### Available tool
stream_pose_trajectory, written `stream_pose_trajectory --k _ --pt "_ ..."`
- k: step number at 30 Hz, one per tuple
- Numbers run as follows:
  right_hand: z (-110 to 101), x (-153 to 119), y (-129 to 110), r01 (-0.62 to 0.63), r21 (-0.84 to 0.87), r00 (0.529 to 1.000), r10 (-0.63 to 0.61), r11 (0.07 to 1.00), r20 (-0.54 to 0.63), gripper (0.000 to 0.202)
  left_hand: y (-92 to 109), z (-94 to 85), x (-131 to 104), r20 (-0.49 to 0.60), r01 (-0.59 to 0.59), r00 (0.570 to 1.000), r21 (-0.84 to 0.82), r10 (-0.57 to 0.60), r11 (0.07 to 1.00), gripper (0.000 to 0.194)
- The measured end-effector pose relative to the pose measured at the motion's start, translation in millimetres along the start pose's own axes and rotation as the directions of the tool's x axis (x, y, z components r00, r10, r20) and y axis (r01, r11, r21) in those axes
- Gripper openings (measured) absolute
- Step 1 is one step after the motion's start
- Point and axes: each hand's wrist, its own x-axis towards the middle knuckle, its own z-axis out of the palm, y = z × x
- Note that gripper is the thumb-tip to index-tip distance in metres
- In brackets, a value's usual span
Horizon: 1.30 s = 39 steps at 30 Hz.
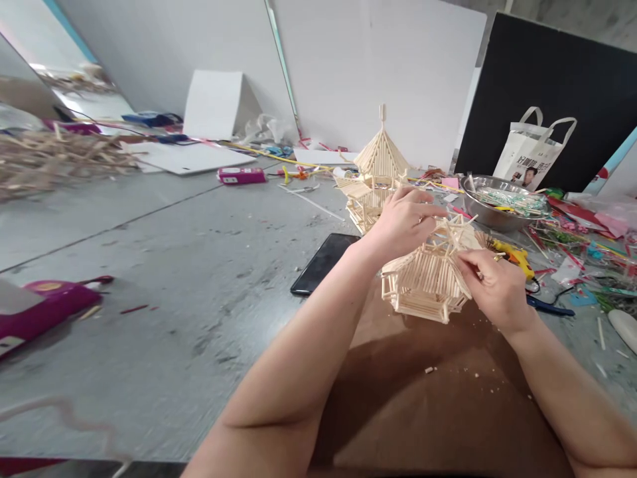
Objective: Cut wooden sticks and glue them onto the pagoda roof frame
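A small pavilion model built of thin wooden sticks [425, 282], with a sloping roof and a railed base, is in front of me. More sticks stand up in a frame on its top. My right hand [500, 289] pinches the roof edge at the model's right side. Over the upper left of the frame is my left hand [408, 216], fingers stretched to the right and apart; its thumb is hidden, and I see nothing held in it. Behind it stands a taller stick pavilion [381, 156] with a pointed roof, partly covered by that hand.
A black phone [326, 264] lies left of the model on the grey table [199, 299]. Right are a yellow glue gun [517, 257], a metal bowl [497, 222] of sticks and scattered scraps. Purple boxes [241, 175] and a stick pile [60, 159] are left.
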Motion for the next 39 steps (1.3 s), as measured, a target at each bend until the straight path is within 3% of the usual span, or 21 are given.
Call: stream_pose_trajectory --k 5,14,30,39 --pt "1.3 0.5 -0.2 -0.029 0.011 1.000 0.029 1.000 -0.002 0.011 0.2 -1.1 0.0 0.057 -0.012 0.998 -0.011 0.012 1.000 0.035" --pt "-0.4 1.0 -1.9 -0.123 0.122 0.992 0.126 0.985 -0.010 0.012 2.5 -1.0 -0.7 0.042 -0.045 0.998 0.005 0.045 0.999 0.037" --pt "-1.0 2.1 0.1 -0.085 0.097 0.996 0.087 0.992 -0.015 0.011 0.9 -0.6 -0.2 0.073 -0.045 0.996 0.013 0.044 0.999 0.037" --pt "-0.2 1.1 0.0 -0.112 0.128 0.994 0.113 0.985 -0.006 0.012 -4.8 1.5 0.6 0.020 -0.054 0.998 0.011 0.053 0.998 0.036"
